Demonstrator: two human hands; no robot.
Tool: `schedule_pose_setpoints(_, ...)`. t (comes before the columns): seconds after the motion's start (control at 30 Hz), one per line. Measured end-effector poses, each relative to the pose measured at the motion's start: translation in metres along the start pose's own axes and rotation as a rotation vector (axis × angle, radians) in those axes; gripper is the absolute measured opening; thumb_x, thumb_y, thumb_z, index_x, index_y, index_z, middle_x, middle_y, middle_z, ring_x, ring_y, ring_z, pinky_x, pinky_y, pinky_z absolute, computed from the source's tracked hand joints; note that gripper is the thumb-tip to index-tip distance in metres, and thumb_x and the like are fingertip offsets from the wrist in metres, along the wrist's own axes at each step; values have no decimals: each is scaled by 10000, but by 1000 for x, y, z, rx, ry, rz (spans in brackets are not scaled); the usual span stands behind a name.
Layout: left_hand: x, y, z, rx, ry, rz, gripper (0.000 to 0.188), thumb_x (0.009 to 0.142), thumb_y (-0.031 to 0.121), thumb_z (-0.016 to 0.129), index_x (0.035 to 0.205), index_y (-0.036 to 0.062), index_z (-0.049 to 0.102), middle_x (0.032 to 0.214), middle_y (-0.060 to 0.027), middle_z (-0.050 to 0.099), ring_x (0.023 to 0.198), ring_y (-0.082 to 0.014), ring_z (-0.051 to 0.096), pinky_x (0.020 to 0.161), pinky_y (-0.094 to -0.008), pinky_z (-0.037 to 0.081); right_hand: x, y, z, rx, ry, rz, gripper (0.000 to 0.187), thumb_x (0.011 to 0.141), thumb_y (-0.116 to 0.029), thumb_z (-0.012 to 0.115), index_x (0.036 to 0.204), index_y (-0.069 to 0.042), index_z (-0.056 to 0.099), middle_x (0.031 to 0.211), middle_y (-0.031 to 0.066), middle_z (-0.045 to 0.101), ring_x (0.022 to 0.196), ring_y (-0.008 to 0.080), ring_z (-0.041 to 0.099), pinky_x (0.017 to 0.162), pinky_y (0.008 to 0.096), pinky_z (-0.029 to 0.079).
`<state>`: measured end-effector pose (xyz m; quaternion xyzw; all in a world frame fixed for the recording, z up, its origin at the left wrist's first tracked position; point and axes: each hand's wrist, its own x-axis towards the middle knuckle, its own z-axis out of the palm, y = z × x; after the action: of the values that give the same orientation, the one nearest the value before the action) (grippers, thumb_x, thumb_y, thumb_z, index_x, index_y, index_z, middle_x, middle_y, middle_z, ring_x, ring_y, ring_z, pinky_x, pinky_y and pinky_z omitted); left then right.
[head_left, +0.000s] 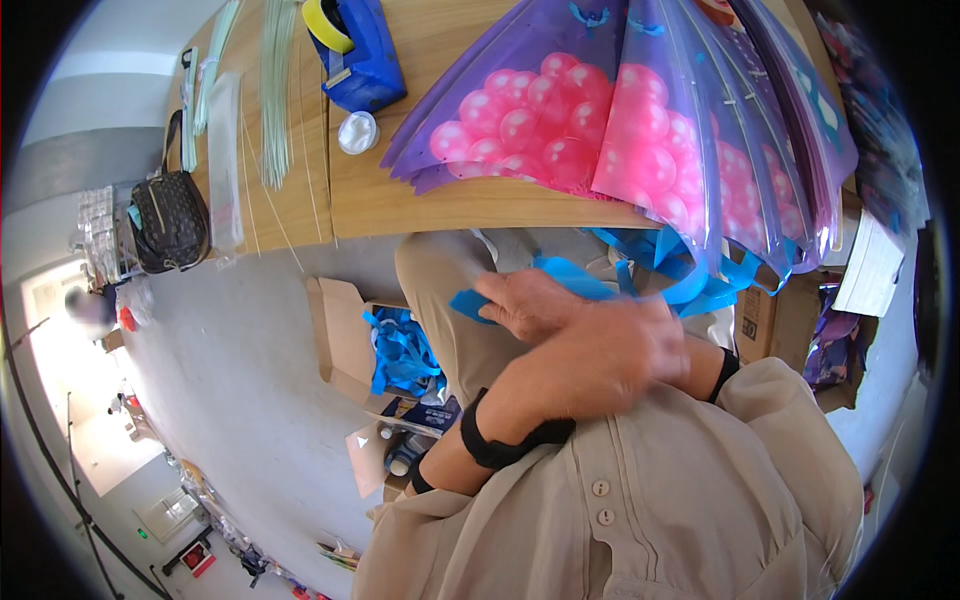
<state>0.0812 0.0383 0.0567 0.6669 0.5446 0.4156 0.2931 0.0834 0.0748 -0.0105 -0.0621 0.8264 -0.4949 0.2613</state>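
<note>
My two forearms, each with a black wristband, cross over my lap. My right hand (pixel 530 306) reaches to the left, its fingers closed on a blue strip (pixel 466 303). More of the blue material (pixel 572 278) shows behind that hand. Over the right wrist lies my left hand (pixel 635 345), so smeared by motion that its fingers cannot be made out. Just beyond my hands, a stack of purple sheets (pixel 560 110) printed with pink balloons hangs over the table edge. Loose blue ribbons (pixel 700 285) dangle beneath it.
On the wooden table (pixel 430 205) stand a blue tape dispenser (pixel 360 60), a small round white item (pixel 358 132) and thin pale rods (pixel 275 100). A dark bag (pixel 170 222) hangs at its left. Below, an open carton (pixel 340 335) holds blue ribbons; another carton (pixel 780 325) stands right.
</note>
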Motion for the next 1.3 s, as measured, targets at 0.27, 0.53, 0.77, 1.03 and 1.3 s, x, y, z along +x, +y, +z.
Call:
schedule_pose_setpoints(0.27, -46, -25, -68, 138, 1210, -798, 143, 889, 119, 620, 896, -22, 638, 730, -17, 595, 633, -64, 483, 597, -223, 412, -2, -2, -47, 785, 645, -184, 110, 895, -69, 557, 818, 4, 531, 725, 1, 485, 705, 86, 442, 608, 269, 403)
schedule_pose_setpoints(0.53, -61, -64, -65, -261, 1291, -699, 81, 797, 22, 683, 857, -31, 673, 705, -14, 592, 597, -84, 482, 562, -217, 394, 30, 2, -58, 846, 691, -217, 110, 885, -75, 592, 822, 6, 554, 740, -15, 532, 693, 48, 439, 589, 232, 402)
schedule_pose_setpoints(0.77, -59, -71, -65, -408, 1377, -700, 70, 771, 9, 705, 807, -32, 661, 709, -17, 598, 602, -86, 489, 566, -217, 400, 34, 4, -51, 1094, 721, -150, 85, 871, -72, 627, 832, -2, 599, 751, -26, 562, 696, 34, 463, 582, 218, 403)
schedule_pose_setpoints(1.03, -61, -74, -64, -368, 1369, -634, 88, 764, 17, 721, 801, -18, 649, 697, -12, 589, 597, -87, 484, 558, -221, 395, 32, 4, -51, 1116, 723, -135, 104, 844, -39, 654, 759, -17, 598, 693, -40, 538, 644, 25, 445, 537, 205, 374)
schedule_pose_setpoints(1.3, -67, -75, -66, -530, 1354, -640, 76, 773, 3, 704, 804, -25, 640, 682, -25, 577, 571, -103, 475, 542, -224, 380, 36, 11, -47, 1204, 748, -132, 108, 821, -30, 674, 738, -38, 605, 669, -46, 524, 625, 25, 438, 517, 208, 360)
